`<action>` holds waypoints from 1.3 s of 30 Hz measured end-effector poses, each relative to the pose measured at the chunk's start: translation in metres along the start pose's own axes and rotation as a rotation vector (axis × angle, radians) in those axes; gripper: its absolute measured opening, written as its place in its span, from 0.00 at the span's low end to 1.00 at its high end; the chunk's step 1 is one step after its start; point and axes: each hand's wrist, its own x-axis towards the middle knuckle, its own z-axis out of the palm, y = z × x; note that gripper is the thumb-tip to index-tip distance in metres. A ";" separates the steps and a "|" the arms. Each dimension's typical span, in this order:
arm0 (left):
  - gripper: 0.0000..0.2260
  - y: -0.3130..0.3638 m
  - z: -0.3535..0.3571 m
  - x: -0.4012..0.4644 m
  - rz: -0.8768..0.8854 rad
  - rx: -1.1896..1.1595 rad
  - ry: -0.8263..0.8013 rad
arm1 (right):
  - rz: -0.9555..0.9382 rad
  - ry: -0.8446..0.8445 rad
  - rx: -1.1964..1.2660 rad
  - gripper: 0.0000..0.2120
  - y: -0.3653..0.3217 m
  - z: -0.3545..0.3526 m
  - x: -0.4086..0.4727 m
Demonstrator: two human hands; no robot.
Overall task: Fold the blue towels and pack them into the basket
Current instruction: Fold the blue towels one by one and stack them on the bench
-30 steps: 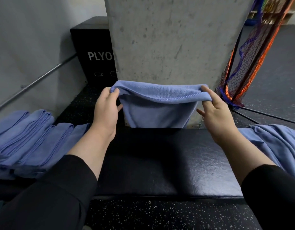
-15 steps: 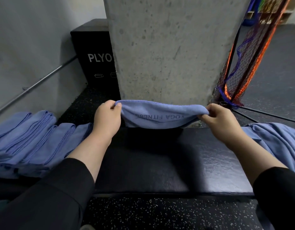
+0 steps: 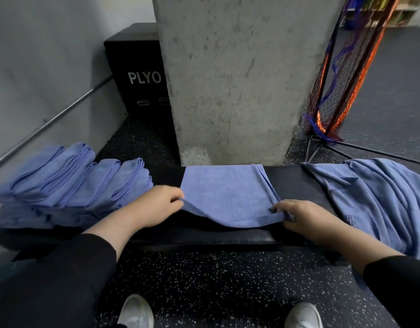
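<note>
Blue terry cloth, a towel (image 3: 230, 195) folded to a rough rectangle, lies on the black padded bench (image 3: 296, 183) between the two hands; its near edge is lifted off the pad and sags in the middle. At that edge's one corner the left hand (image 3: 157, 204) pinches the cloth between thumb and curled fingers; at the other corner the right hand (image 3: 306, 218) grips the hem likewise, fingers bent over it. Outward of the left hand's hold, a row of folded towels (image 3: 69, 183) rests in overlapping stacks on the same bench; outward of the right hand's hold, just beside the wrist, lies a heap of unfolded towels (image 3: 379, 197). Beyond the gripped towel rises a concrete pillar (image 3: 239, 74); a black box (image 3: 138, 74) marked PLYO stands beside it.
</note>
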 end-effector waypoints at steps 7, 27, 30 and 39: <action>0.09 -0.009 0.020 -0.029 0.038 0.185 -0.125 | 0.071 -0.008 -0.040 0.07 -0.011 -0.009 -0.018; 0.13 0.007 0.012 -0.014 -0.225 -0.605 0.179 | 0.146 0.164 0.296 0.14 -0.042 -0.019 0.013; 0.11 0.008 0.007 0.014 -0.265 -0.538 0.370 | 0.141 0.329 0.326 0.14 -0.051 -0.023 0.041; 0.11 -0.001 0.037 0.049 -0.174 -0.007 0.118 | 0.246 0.074 0.115 0.12 -0.046 0.009 0.086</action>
